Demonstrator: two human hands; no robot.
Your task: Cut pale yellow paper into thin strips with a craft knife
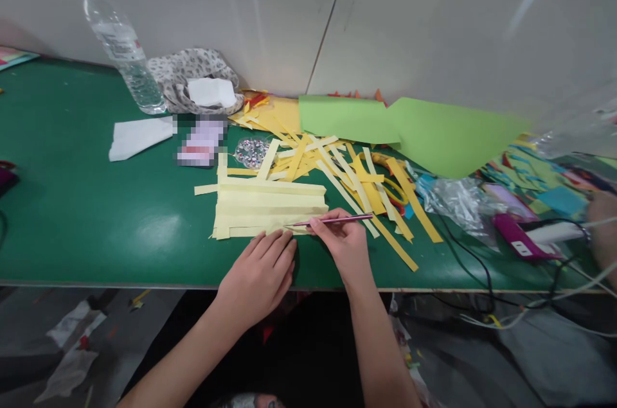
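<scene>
Pale yellow paper [270,199] with several lengthwise folds lies in front of me on the green table. My left hand [260,273] rests fingers outstretched at its lower edge, holding nothing. A slim pinkish-purple pen-like tool [354,218] is pinched in my right hand [344,247]. Its thin tip touches or hovers just above the paper's lower right part, slightly beyond my left fingertips; which of the two I cannot tell. A narrow strip or fold runs along that lower edge. Loose yellow paper strips [347,180] lie in a heap behind and right of the paper.
Behind the strips are green paper sheets [443,135] and a round clear tray of small beads [252,152]. Yellow-handled scissors [395,189] lie among the strips. A water bottle [120,48] stands back left, by a spotted cloth [197,64]. Right: a magenta device [518,238] with cables.
</scene>
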